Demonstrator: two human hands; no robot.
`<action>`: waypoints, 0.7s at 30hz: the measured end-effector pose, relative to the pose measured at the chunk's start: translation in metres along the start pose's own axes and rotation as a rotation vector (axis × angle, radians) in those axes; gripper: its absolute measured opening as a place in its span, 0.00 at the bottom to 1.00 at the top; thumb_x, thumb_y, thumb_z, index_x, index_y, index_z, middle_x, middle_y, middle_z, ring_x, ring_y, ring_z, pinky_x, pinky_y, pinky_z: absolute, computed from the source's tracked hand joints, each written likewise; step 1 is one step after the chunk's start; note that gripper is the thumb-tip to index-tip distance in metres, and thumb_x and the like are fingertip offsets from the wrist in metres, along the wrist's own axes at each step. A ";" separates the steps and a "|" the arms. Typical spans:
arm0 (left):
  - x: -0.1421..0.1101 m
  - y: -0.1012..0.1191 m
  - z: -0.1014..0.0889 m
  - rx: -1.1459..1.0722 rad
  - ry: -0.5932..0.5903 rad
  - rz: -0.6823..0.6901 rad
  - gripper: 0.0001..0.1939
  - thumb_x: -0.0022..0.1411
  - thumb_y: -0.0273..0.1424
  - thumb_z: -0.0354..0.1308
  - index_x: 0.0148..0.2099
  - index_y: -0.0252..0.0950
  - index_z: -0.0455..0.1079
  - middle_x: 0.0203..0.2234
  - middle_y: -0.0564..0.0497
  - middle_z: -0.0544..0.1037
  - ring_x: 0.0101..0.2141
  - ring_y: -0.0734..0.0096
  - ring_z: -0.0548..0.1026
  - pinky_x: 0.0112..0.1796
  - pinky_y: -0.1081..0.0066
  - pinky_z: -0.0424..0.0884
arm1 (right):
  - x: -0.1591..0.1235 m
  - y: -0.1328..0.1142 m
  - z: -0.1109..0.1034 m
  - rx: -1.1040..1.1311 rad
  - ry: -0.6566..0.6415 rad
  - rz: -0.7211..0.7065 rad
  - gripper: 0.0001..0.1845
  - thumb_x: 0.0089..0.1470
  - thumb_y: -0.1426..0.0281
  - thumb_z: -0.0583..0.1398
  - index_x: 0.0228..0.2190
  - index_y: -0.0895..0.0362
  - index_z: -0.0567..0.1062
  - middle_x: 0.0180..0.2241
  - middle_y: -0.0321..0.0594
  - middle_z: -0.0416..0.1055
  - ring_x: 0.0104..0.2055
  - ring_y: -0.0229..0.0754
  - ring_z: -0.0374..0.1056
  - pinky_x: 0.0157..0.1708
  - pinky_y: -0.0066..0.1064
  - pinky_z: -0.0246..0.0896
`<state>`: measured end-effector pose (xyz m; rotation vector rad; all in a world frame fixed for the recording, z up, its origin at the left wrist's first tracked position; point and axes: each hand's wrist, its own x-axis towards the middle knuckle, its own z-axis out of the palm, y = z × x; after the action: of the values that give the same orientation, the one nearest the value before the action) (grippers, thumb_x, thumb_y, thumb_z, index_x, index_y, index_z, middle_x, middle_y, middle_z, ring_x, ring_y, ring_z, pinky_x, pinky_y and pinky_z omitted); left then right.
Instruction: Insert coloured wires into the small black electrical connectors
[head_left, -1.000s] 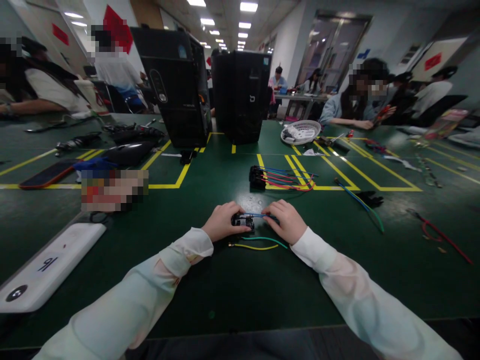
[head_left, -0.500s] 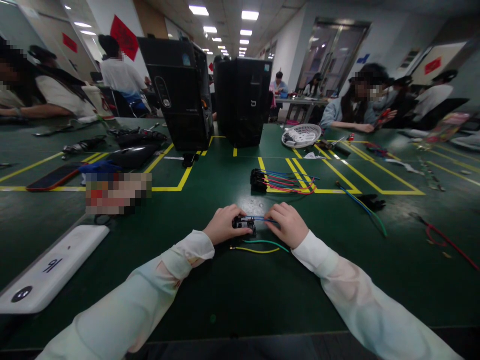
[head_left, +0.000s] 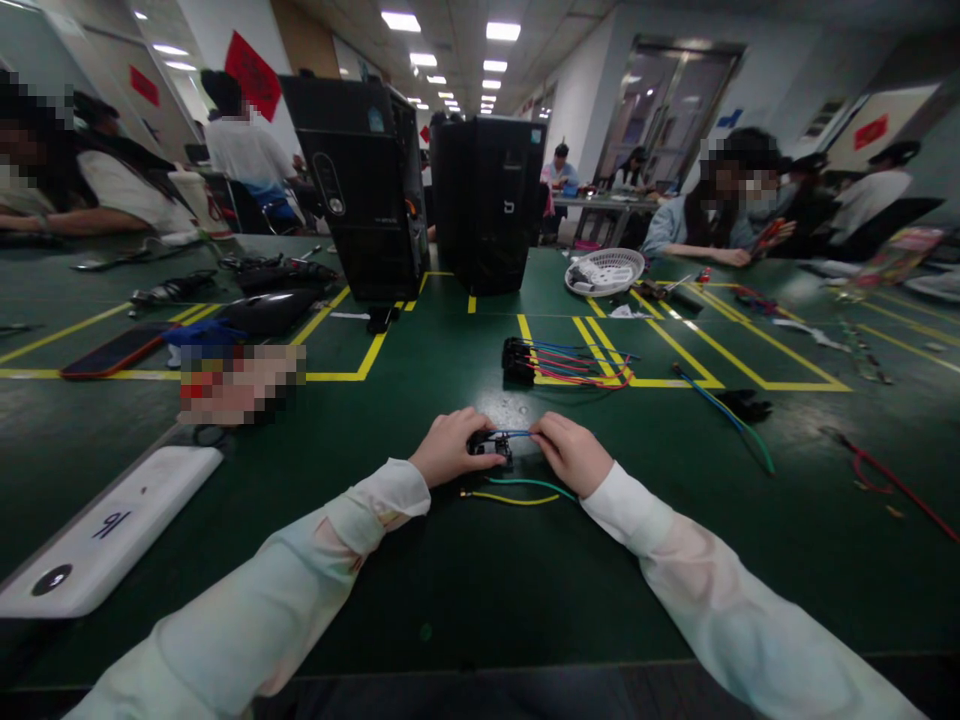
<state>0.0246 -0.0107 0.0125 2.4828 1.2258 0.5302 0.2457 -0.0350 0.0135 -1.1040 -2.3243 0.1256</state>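
Note:
My left hand (head_left: 453, 450) grips a small black plastic connector housing (head_left: 501, 446) between thumb and fingers, just above the green table. A blue wire (head_left: 517, 433) runs from the housing to my right hand (head_left: 571, 452), whose fingertips pinch it. Where exactly the wire enters the housing is too small to make out. Close below both hands lie a green wire (head_left: 525, 483) and a yellow wire (head_left: 517, 499) with a metal end. Beyond the hands rests a row of black connectors (head_left: 517, 360) with blue and red wires trailing right.
Two black computer towers (head_left: 360, 190) stand at the back. A white basket (head_left: 604, 272) with pale parts is behind right. Loose blue and green wires (head_left: 731, 415) lie to the right, beside a black piece (head_left: 744, 404). A white device (head_left: 112, 530) sits left. Several people work around.
My right hand's fingers have drawn together into a tighter pinch on the blue wire. My left hand stays nearly in place with the housing.

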 end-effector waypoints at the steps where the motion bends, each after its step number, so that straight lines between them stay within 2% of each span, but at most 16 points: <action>1: 0.000 0.000 0.000 0.003 0.002 -0.004 0.21 0.51 0.50 0.57 0.40 0.40 0.67 0.35 0.52 0.69 0.38 0.65 0.68 0.38 0.68 0.60 | 0.000 -0.001 -0.001 0.002 0.009 0.001 0.09 0.58 0.71 0.48 0.30 0.57 0.66 0.29 0.41 0.65 0.33 0.39 0.62 0.34 0.30 0.58; 6: 0.001 0.000 0.001 -0.015 0.002 -0.029 0.22 0.49 0.50 0.57 0.39 0.40 0.67 0.35 0.53 0.69 0.38 0.66 0.68 0.37 0.68 0.60 | 0.000 0.000 -0.002 0.010 -0.048 0.030 0.08 0.57 0.70 0.49 0.28 0.56 0.65 0.27 0.39 0.66 0.29 0.38 0.63 0.30 0.29 0.57; 11: 0.001 -0.002 0.002 -0.011 0.005 -0.018 0.22 0.49 0.50 0.57 0.39 0.39 0.67 0.35 0.53 0.69 0.38 0.66 0.67 0.36 0.69 0.60 | 0.001 0.001 0.000 0.018 0.032 0.013 0.07 0.57 0.71 0.49 0.28 0.56 0.64 0.28 0.39 0.65 0.31 0.39 0.63 0.32 0.29 0.57; 17: 0.000 -0.002 0.002 -0.017 0.007 -0.014 0.22 0.50 0.50 0.57 0.39 0.39 0.67 0.35 0.52 0.69 0.38 0.66 0.68 0.36 0.69 0.60 | 0.001 0.002 -0.004 0.036 -0.135 0.035 0.08 0.57 0.71 0.49 0.27 0.56 0.64 0.26 0.37 0.65 0.28 0.37 0.62 0.29 0.27 0.55; 19: 0.000 -0.002 0.002 -0.017 0.007 -0.021 0.22 0.49 0.50 0.58 0.39 0.39 0.67 0.35 0.52 0.69 0.38 0.66 0.68 0.36 0.69 0.61 | 0.002 0.004 -0.005 0.057 -0.142 0.023 0.07 0.57 0.71 0.50 0.28 0.56 0.64 0.25 0.37 0.65 0.27 0.36 0.62 0.28 0.26 0.55; 21: 0.001 -0.002 0.002 -0.018 0.001 -0.021 0.21 0.49 0.49 0.58 0.39 0.39 0.67 0.35 0.52 0.69 0.38 0.65 0.68 0.36 0.69 0.61 | 0.003 0.004 -0.004 0.059 -0.094 0.019 0.07 0.56 0.72 0.50 0.27 0.56 0.65 0.26 0.38 0.66 0.28 0.37 0.62 0.29 0.27 0.55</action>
<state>0.0248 -0.0094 0.0102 2.4522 1.2412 0.5347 0.2495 -0.0306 0.0167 -1.1123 -2.3773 0.2569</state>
